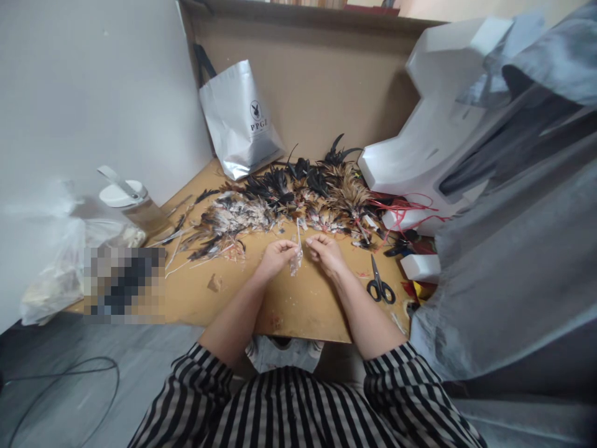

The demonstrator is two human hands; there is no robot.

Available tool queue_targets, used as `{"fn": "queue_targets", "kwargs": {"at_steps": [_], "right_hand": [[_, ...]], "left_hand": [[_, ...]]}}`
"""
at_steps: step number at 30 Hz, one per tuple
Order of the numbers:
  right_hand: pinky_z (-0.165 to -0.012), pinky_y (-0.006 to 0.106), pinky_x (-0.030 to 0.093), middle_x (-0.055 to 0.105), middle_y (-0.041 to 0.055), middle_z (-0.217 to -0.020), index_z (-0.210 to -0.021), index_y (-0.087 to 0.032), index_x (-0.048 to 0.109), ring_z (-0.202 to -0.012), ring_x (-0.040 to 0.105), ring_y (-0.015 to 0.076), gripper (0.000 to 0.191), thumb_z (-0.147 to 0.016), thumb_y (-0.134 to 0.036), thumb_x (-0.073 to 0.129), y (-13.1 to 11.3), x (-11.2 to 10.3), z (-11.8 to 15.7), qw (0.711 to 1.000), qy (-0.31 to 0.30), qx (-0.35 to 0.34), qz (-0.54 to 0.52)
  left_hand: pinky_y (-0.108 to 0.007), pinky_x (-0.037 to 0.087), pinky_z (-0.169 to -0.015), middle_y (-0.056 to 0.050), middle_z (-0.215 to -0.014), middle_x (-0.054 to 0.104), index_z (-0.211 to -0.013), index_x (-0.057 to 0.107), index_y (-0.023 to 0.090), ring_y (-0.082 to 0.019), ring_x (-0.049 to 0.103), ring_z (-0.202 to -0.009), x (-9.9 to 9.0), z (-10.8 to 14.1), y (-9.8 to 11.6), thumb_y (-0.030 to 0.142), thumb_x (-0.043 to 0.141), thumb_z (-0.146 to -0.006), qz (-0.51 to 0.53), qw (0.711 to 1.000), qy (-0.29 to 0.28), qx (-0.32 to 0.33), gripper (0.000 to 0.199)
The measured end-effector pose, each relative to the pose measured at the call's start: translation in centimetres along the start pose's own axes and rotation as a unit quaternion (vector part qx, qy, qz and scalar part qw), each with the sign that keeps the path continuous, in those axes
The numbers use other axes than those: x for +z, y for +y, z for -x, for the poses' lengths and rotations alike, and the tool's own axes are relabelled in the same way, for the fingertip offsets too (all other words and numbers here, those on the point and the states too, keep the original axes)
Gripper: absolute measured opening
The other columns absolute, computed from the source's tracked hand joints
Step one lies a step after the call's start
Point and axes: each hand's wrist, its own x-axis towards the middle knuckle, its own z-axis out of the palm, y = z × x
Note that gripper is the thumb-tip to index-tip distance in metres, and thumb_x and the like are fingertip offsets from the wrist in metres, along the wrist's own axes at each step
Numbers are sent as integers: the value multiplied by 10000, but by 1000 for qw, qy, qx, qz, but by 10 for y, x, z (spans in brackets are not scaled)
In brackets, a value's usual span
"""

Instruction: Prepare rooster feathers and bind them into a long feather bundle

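A pale feather [297, 249] is pinched upright between the left hand [278, 256] and right hand [326, 252], both closed on it, just before the feather pile [289, 199] (scissors [380, 286] nearer the right).

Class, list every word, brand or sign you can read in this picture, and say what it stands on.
"PPGZ", under a round rabbit-head logo: on the silver bag leaning against the brown board.
The blurred patch at left cannot be read.
No other text is visible.
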Motion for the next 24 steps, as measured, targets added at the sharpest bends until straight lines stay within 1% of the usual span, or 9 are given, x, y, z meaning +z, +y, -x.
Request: {"fn": "queue_targets", "kwargs": {"at_steps": [5,8,11,14,16,17,20,22,24], "right_hand": [[-381,184,205,475,-57,-444,-688,-154,579,-377,344,43,277,-600,-372,726,0,1,0,999,-38,17,24],[-383,181,199,478,-54,-444,-669,-145,576,-379,340,36,266,-587,-339,740,2,2,1,998,-54,25,36],[-379,176,185,442,-69,-424,-641,-154,541,-369,317,32,257,-594,-314,736,1,0,-1,997,-59,37,-16],[-377,165,159,523,-46,-540,-652,-155,522,-386,318,17,271,-585,-296,743,-3,-4,-1,993,-58,50,-86],[-377,161,160,566,-28,-635,-696,-156,536,-403,336,13,275,-588,-302,743,-6,-4,-1,992,-51,48,-105],[-377,161,167,563,-29,-637,-725,-158,550,-408,345,16,277,-591,-307,742,-6,-4,-1,993,-49,44,-101],[-379,165,193,492,-54,-515,-751,-149,585,-401,348,29,283,-585,-308,749,-5,-1,1,996,-50,37,-61],[-379,168,195,441,-68,-447,-703,-143,579,-385,324,28,266,-579,-300,753,-3,0,1,997,-53,39,-46],[-379,166,186,430,-68,-446,-664,-146,554,-386,317,25,260,-583,-297,750,-2,-1,0,996,-51,41,-59]], "left_hand": [[-201,342,-494,20,-550,559,-681,618,135,-56,434,-471,-1,0,-1,318,711,-596,-1,1000,-24,3,222],[-203,344,-497,19,-550,562,-686,626,135,-59,435,-473,-1,1,-1,311,714,-594,-5,999,-34,6,217],[-209,350,-502,12,-549,562,-688,633,131,-64,441,-479,-1,0,-1,314,712,-600,-11,999,-41,8,219],[-213,352,-505,9,-551,561,-690,628,131,-70,451,-488,-2,0,-2,318,717,-596,-1,999,-35,5,228],[-212,351,-505,9,-550,558,-695,625,131,-71,453,-491,-2,1,-2,318,719,-596,2,999,-36,1,231],[-211,349,-504,10,-549,557,-699,625,130,-70,451,-489,-2,1,-2,318,717,-600,1,999,-37,0,231],[-207,341,-496,13,-546,556,-700,627,129,-63,434,-477,-2,1,-2,317,709,-612,-13,999,-45,-1,222],[-205,339,-495,13,-551,559,-692,626,129,-60,430,-474,-2,1,-2,311,706,-614,-21,998,-53,-1,214],[-205,341,-495,15,-549,556,-685,625,129,-58,427,-473,-2,2,-1,307,702,-617,-28,998,-60,0,205]]}}
